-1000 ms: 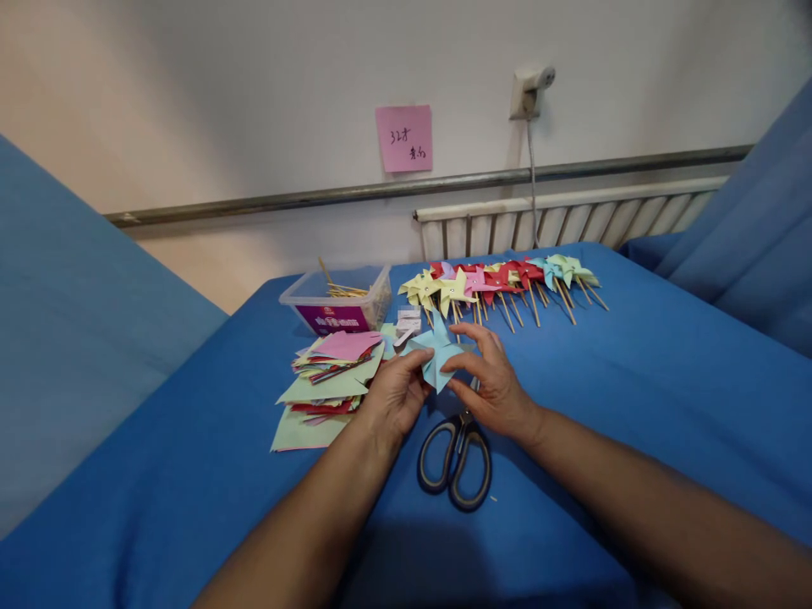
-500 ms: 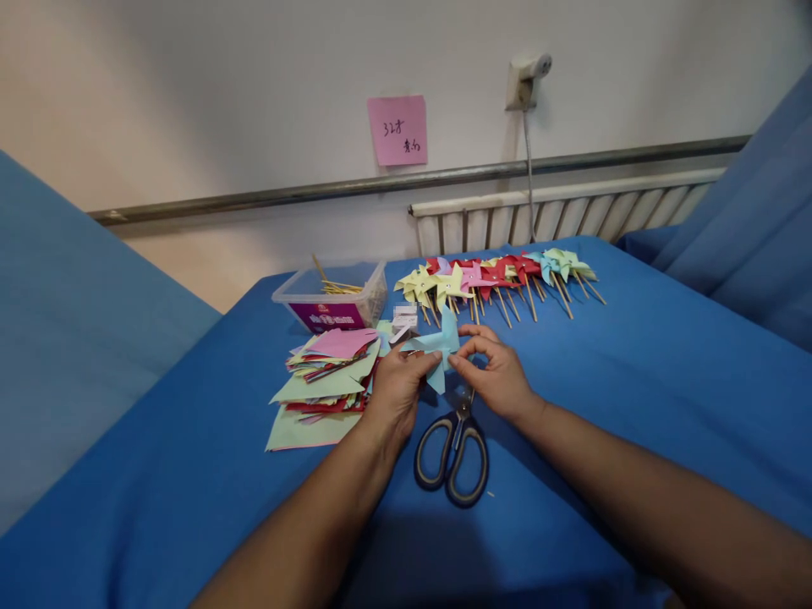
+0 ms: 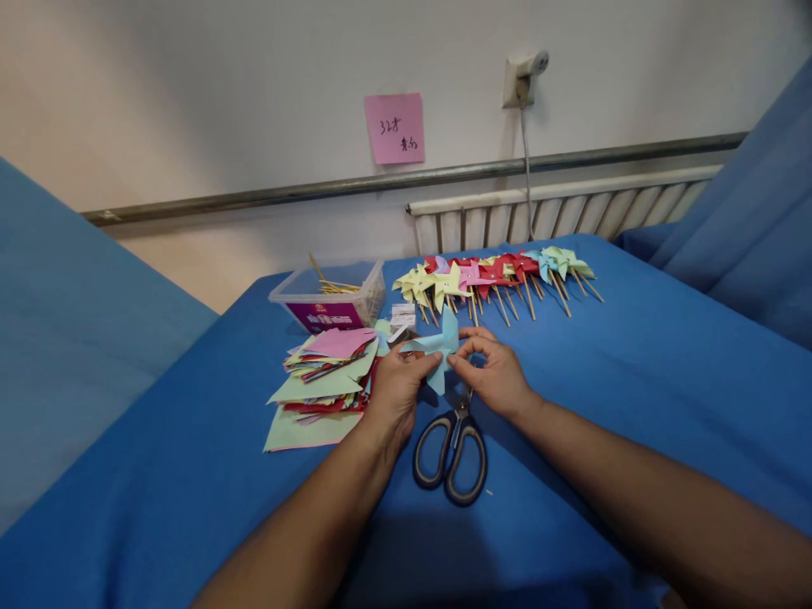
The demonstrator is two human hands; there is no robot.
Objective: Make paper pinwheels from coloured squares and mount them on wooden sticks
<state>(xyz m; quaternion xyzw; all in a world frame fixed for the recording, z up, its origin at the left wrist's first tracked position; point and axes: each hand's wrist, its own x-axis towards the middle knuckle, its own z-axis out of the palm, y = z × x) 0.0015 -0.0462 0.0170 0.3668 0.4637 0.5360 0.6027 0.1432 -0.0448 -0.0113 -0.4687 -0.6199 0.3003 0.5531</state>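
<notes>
A light-blue paper pinwheel [image 3: 437,342] with folded blades is held up over the middle of the table. My left hand [image 3: 399,379] is closed on its left side, thumb pressed on the front near the centre. My right hand [image 3: 491,372] pinches at its right side close to the centre, thumb and forefinger together; anything small between those fingertips is hidden. Just below lies a pair of scissors [image 3: 466,431] with dark handles towards me, its blades partly out of sight under the hands.
Left of my hands is a stack of coloured paper [image 3: 323,381]. Behind it stands a clear plastic box [image 3: 374,292] with wooden sticks [image 3: 339,288]. Small white boxes [image 3: 403,317] sit beyond my left hand. Several finished pinwheels [image 3: 488,275] on sticks line the blue table's [image 3: 571,381] back edge.
Both hands keep their hold on the pinwheel, with hardly any finger movement. The whole view has shifted very slightly.
</notes>
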